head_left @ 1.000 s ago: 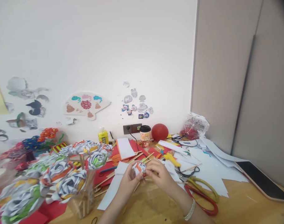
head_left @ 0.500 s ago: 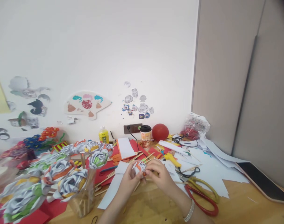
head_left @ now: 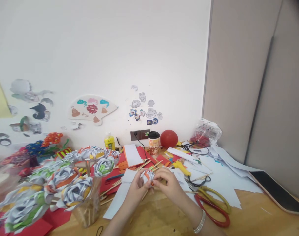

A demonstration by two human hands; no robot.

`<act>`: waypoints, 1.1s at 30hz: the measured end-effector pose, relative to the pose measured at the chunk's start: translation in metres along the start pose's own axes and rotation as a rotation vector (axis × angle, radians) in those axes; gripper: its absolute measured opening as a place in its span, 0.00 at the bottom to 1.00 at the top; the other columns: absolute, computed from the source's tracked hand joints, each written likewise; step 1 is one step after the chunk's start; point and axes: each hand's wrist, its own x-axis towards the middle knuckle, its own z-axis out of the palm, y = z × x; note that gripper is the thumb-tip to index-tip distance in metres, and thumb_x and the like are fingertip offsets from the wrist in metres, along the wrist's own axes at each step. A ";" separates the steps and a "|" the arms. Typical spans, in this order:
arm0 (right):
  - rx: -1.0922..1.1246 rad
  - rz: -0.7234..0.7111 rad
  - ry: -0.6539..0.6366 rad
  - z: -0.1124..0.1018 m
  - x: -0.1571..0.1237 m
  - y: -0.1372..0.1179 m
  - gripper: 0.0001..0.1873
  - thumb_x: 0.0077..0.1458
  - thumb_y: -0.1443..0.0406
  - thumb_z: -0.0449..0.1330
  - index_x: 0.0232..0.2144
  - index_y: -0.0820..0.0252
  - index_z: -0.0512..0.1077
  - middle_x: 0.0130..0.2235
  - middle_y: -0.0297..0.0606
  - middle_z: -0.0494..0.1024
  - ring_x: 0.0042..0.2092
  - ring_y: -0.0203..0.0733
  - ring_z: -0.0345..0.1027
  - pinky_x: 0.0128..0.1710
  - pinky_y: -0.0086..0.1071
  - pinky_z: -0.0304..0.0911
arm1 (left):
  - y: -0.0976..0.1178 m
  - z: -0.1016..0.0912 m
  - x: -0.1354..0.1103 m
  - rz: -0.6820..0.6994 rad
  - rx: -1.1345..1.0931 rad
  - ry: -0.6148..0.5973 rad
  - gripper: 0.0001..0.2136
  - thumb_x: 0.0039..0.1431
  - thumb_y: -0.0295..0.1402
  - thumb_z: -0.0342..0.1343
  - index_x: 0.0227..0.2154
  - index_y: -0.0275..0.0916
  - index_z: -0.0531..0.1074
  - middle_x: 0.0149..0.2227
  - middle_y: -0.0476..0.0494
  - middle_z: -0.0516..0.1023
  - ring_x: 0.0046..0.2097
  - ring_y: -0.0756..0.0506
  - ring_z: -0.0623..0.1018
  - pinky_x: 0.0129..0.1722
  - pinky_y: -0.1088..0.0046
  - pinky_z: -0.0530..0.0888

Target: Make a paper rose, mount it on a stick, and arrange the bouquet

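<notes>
Between my hands, just above the wooden table (head_left: 154, 219), is a small white and orange paper flower (head_left: 146, 176). My left hand (head_left: 137, 186) cups it from the left, fingers behind and thumb in front. From the right, my right hand (head_left: 166, 181) pinches its edge with thumb and fingertips. Part of the flower is hidden by the fingers. Under and beside my left hand lies a sheet of white paper (head_left: 115, 204). Thin wooden sticks (head_left: 115, 186) are scattered behind and left of the hands.
Finished paper flowers (head_left: 77, 193) crowd the left, some above a clear cup (head_left: 87, 213) of sticks. On the right lie scissors (head_left: 213, 209), a yellow glue gun (head_left: 181, 168), white sheets (head_left: 220, 183) and a black tablet-like slab (head_left: 282, 193). A lidded paper cup (head_left: 153, 146) and red balloon (head_left: 169, 139) stand behind.
Both hands stay around the paper flower with almost no movement. The whole view has shifted very slightly.
</notes>
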 end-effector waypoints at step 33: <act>-0.510 -0.330 0.015 0.003 -0.003 0.009 0.10 0.56 0.72 0.52 0.25 0.59 0.69 0.28 0.36 0.73 0.31 0.39 0.63 0.30 0.31 0.57 | -0.001 0.004 0.001 -0.021 -0.012 0.053 0.33 0.37 0.50 0.64 0.42 0.38 0.58 0.23 0.53 0.73 0.20 0.49 0.72 0.24 0.71 0.69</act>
